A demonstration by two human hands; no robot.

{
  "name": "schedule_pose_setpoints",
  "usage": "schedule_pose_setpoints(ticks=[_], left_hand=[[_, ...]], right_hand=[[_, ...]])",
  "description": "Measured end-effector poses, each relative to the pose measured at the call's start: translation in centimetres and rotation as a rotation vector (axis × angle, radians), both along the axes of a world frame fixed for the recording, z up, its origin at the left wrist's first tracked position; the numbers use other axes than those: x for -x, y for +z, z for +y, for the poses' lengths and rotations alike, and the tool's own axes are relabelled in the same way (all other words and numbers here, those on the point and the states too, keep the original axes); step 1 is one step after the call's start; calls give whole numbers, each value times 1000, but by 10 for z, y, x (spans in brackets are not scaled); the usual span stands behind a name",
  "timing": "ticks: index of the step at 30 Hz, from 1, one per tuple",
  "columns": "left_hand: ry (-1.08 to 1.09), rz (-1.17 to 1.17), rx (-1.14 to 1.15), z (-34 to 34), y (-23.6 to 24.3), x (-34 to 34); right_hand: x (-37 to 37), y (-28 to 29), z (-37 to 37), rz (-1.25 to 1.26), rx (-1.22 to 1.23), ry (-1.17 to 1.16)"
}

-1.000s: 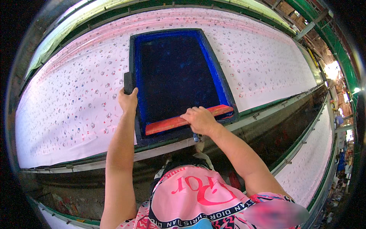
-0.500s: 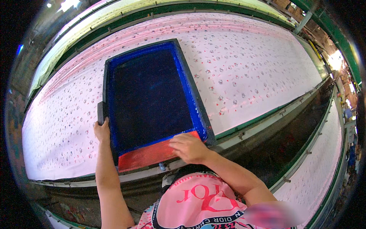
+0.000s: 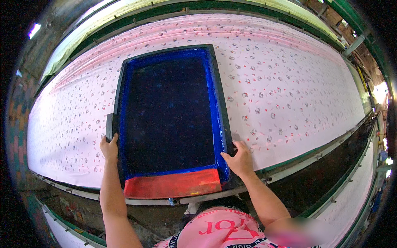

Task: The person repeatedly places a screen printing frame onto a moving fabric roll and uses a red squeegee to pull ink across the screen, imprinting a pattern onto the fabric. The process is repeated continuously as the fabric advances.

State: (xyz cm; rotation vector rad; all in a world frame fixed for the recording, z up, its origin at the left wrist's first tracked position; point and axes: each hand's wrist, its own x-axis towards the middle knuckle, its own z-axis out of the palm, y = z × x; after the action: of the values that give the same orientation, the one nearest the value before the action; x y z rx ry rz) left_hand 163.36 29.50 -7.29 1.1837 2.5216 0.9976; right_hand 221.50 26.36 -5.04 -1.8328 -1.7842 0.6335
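Observation:
A large printing screen (image 3: 169,115) with a dark mesh, blue inner border and dark frame lies over pink-white printed fabric (image 3: 281,95). Across its near end runs a flat red strip (image 3: 173,184). My left hand (image 3: 109,149) is closed round the lower end of a dark block-shaped handle (image 3: 110,126) on the frame's left side. At the right side, near the front corner, my right hand (image 3: 240,160) grips the frame edge, thumb toward the mesh and fingers on the outer side. What lies under the screen is hidden.
The fabric covers a long table with a metal rail (image 3: 289,170) along its near edge. Behind, a second table carries pale yellow-green cloth (image 3: 62,58). Another fabric-covered table (image 3: 351,182) stands at the lower right, across a dark gap. A post (image 3: 355,44) rises at far right.
My right hand has left the red strip and moved right to the frame's right edge, where it now grips. The left hand still holds the handle. The screen appears straighter in view.

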Motion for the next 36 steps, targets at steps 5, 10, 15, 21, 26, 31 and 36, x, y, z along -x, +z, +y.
schedule_pose_setpoints(ticks=[5, 10, 15, 21, 26, 31, 36], left_hand=[[-3, -65, -19, -1, -9, -1], [11, -127, -25, -4, 9, -10], [-29, -191, -29, -5, 4, -2], [-38, -352, -124, 0, 14, 4], [12, -528, -159, 8, 39, -54], [-21, -617, -221, 39, 49, -153], [-29, -571, -217, 82, 69, -304]], right_hand=[[-1, 8, 7, -32, 96, -54], [1, 9, 11, -4, 137, -110], [6, 17, 13, 15, 28, -102], [6, 52, 21, 73, -183, -50], [-48, 63, 48, 60, -232, -38], [-152, 83, 78, 49, -173, -100], [-295, 69, 108, 7, -178, -137]])
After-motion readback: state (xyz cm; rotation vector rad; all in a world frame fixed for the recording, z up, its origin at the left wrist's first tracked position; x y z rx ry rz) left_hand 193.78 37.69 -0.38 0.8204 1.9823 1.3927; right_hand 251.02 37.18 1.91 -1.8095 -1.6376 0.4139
